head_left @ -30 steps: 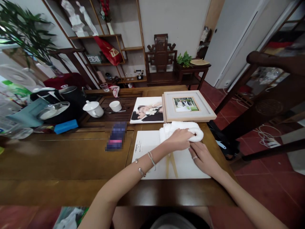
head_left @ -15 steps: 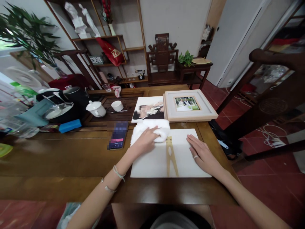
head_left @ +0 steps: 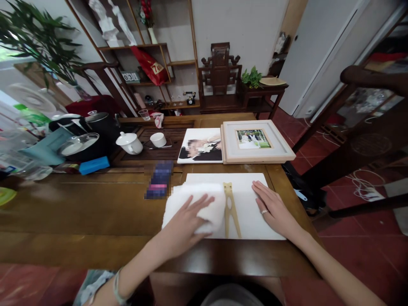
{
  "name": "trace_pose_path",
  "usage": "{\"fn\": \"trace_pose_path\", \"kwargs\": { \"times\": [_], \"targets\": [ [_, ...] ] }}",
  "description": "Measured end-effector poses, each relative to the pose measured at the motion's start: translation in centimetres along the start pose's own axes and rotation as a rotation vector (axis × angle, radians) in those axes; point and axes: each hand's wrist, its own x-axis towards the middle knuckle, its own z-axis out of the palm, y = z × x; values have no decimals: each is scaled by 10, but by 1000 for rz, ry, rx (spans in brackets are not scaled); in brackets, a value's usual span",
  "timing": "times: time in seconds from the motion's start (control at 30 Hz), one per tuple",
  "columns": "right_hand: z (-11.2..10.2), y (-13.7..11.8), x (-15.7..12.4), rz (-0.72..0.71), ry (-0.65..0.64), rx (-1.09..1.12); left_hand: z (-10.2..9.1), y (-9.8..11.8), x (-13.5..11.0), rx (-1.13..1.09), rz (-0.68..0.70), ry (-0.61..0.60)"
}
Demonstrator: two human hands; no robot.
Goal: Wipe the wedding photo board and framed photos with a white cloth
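Note:
A white board (head_left: 248, 208) lies flat at the front of the table, with a gold-coloured A-shaped stand leg (head_left: 230, 209) on its middle. Over the board's left part spreads a fluffy white towel (head_left: 204, 191), reaching a little past the board's left edge. My left hand (head_left: 189, 223) rests on the towel with its fingers spread. On the right side of the board my right hand (head_left: 270, 208) lies flat, fingers stretched out and a ring on one of them. The towel covers the left part of the board.
Behind the board are a photo print (head_left: 200, 146) and a pale picture frame (head_left: 280, 142). A phone (head_left: 158, 180) lies to the left. Further left stand a lidded white cup (head_left: 129, 143), a small white bowl (head_left: 158, 139) and a blue box (head_left: 94, 165). A dark chair (head_left: 350, 131) is at right.
My left hand has moved the towel toward me and slightly left, and its fingers have spread from a bunched hold. My right hand stays in place on the board.

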Motion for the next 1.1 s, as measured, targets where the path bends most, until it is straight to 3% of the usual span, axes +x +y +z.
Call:
{"fn": "trace_pose_path", "kwargs": {
  "times": [0.17, 0.33, 0.43, 0.67, 0.77, 0.87, 1.1],
  "targets": [
    [0, 0, 0, -4, 11, 10, -1, -45, 46, 154, 11, 158],
    [1, 1, 0, -2, 20, 9, -2, -53, 68, 215, 19, 215],
    [1, 1, 0, -5, 27, 8, 5, -39, 54, 200, 37, 217],
    [0, -1, 0, -8, 37, 12, 21, 25, -19, 157, 131, 117],
    [-1, -2, 1, -5, 33, 10, 20, 31, -30, 134, 164, 112],
    [-1, -2, 1, -3, 26, 9, 18, 18, -19, 130, 161, 121],
    [0, 0, 0, -10, 22, 6, 11, -29, 40, 188, 73, 186]
  ]
}}
